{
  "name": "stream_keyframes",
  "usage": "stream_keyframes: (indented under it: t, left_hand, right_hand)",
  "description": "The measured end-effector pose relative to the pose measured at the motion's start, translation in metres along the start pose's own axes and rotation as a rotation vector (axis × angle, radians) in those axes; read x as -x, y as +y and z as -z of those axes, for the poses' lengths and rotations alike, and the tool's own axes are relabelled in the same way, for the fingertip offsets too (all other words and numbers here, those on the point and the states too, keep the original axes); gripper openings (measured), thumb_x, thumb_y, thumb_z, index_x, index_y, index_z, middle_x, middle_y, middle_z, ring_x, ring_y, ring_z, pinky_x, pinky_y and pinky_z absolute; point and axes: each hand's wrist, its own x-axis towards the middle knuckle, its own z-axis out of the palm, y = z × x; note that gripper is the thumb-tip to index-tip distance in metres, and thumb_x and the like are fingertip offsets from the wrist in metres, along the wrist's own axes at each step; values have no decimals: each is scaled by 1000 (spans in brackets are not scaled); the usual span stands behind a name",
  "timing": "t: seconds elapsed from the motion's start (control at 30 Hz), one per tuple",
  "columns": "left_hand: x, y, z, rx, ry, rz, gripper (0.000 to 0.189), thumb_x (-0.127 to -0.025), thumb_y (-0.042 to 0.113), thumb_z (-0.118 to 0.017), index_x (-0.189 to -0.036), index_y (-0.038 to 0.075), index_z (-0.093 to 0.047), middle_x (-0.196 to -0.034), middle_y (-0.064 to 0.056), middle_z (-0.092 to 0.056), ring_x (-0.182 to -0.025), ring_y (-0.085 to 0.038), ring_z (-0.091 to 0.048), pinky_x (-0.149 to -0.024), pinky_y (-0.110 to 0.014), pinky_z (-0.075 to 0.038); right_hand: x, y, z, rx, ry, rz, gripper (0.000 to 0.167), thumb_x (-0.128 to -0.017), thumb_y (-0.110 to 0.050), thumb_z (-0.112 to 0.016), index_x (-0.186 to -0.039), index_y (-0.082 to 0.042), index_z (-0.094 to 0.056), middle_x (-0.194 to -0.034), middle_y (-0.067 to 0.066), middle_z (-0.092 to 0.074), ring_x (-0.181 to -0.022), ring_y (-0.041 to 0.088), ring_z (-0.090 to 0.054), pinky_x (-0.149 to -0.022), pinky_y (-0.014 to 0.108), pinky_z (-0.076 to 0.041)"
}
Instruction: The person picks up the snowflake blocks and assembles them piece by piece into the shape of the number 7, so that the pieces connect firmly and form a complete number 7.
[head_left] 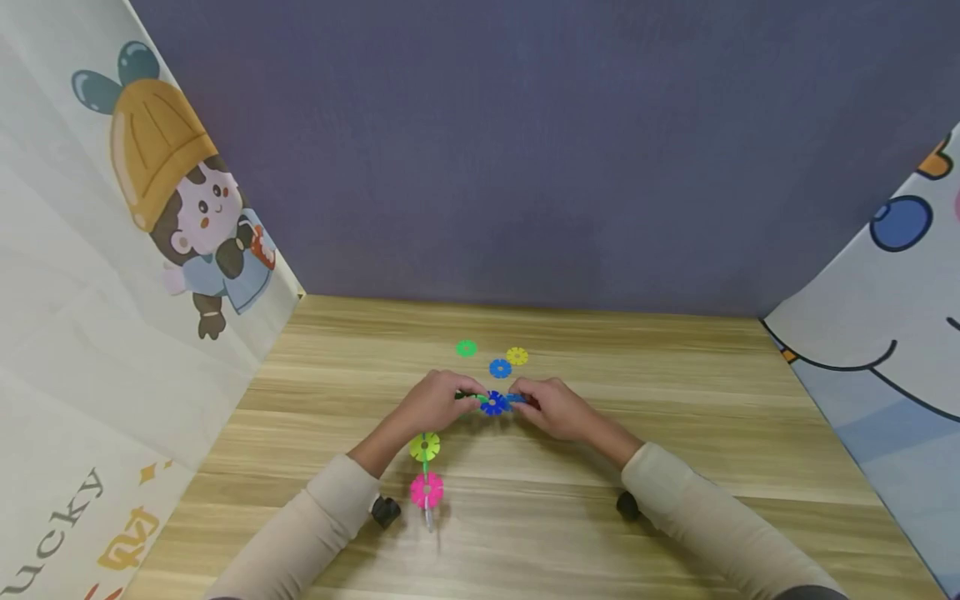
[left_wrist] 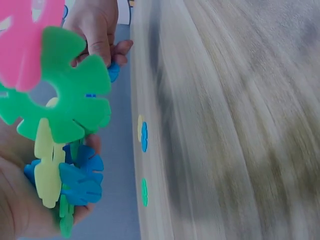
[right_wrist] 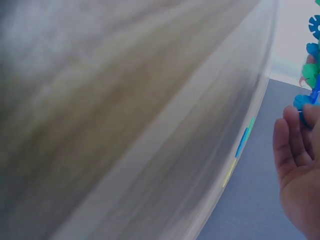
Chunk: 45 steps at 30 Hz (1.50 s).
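My left hand (head_left: 435,402) grips a joined chain of slotted plastic snowflake discs. From it hang a yellow disc (head_left: 424,446) and a pink disc (head_left: 427,490), linked by edge-on pieces. In the left wrist view a large green disc (left_wrist: 75,85) is in front, with blue discs (left_wrist: 82,182) lower down beside the fingers. A dark blue disc (head_left: 492,403) faces up between the two hands at the chain's far end. On its right side, my right hand (head_left: 557,408) pinches a lighter blue disc (head_left: 516,399) between thumb and fingers, right at the dark blue one's edge.
Three loose discs lie on the wooden table (head_left: 712,433) beyond the hands: green (head_left: 466,348), blue (head_left: 500,368) and yellow (head_left: 517,356). A dark panel (head_left: 525,167) rises at the table's back edge. Printed cloths flank it left (head_left: 60,292) and right (head_left: 862,317).
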Motion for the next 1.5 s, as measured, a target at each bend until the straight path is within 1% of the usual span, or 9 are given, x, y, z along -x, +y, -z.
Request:
stream_keyframes:
  t: [0.2, 0.37, 0.53, 0.7, 0.83, 1.0, 1.07, 1.27, 1.5]
  left_hand:
    - [-6, 4, -1, -2, 32, 6, 15, -95, 22, -73, -108, 22, -80, -103, 5, -79, -56, -4, -44, -62, -23, -44]
    - [-7, 10, 0, 10, 58, 39, 13, -92, 20, -76, -103, 22, -82, -93, 6, -79, -49, -6, -34, -50, -21, -33]
    - [-11, 14, 0, 12, 80, 69, 12, -91, 20, -76, -101, 23, -82, -87, 8, -77, -51, -6, -37, -51, -22, -35]
    - [-15, 15, -1, 34, 87, 88, 12, -91, 20, -76, -101, 23, -82, -91, 7, -78, -52, -6, -39, -54, -23, -39]
    - [-17, 14, -3, 59, 54, 73, 12, -92, 20, -76, -102, 22, -81, -97, 6, -79, -57, -4, -45, -59, -23, -43]
    - [-16, 8, -4, 81, 5, 43, 13, -93, 20, -75, -105, 19, -80, -104, 5, -79, -75, 0, -62, -72, -24, -53]
    - [-15, 6, -4, 103, -2, 41, 13, -93, 19, -75, -105, 18, -80, -104, 3, -79, -74, -2, -64, -71, -25, -54]
    - [-19, 6, -4, 118, 26, 29, 14, -92, 19, -76, -104, 17, -80, -102, 3, -79, -76, -4, -65, -73, -25, -55]
    - [-21, 0, -4, 121, 56, 78, 11, -92, 21, -76, -102, 22, -80, -100, 7, -79, -84, -4, -67, -79, -28, -56]
  right_hand:
    - [-1, 1, 6, 8, 15, 29, 1, -97, -14, -69, -97, -13, -69, -72, -7, -60, -63, -1, -46, -57, 18, -44]
    - [-4, 0, 8, 33, 12, 37, 4, -97, -15, -69, -98, -11, -70, -73, -5, -64, -63, -1, -47, -57, 17, -44]
    - [-7, 1, 7, 59, 49, 43, 3, -95, -12, -71, -97, -10, -71, -73, -3, -65, -62, 0, -48, -57, 16, -43]
    - [-8, 7, 8, 72, 70, 55, 4, -94, -12, -72, -97, -10, -71, -75, -4, -67, -63, 0, -50, -57, 17, -45]
    - [-8, 11, 12, 19, 18, 31, 3, -95, -13, -73, -98, -12, -72, -75, -5, -66, -62, -1, -49, -56, 17, -45]
    - [-10, 16, 19, -31, -96, 5, 4, -95, -16, -73, -100, -17, -73, -72, -10, -62, -59, -2, -45, -53, 18, -42]
    - [-13, 20, 20, -31, -130, 4, 5, -95, -18, -73, -100, -16, -72, -73, -10, -64, -61, -3, -48, -55, 17, -44]
    - [-19, 33, 25, -9, -168, 9, 10, -91, -15, -77, -100, -14, -72, -82, -6, -72, -73, -2, -62, -66, 18, -53]
    - [-30, 44, 32, 62, -196, 43, 6, -92, -11, -75, -96, -14, -72, -86, -4, -72, -75, 2, -62, -69, 21, -54]
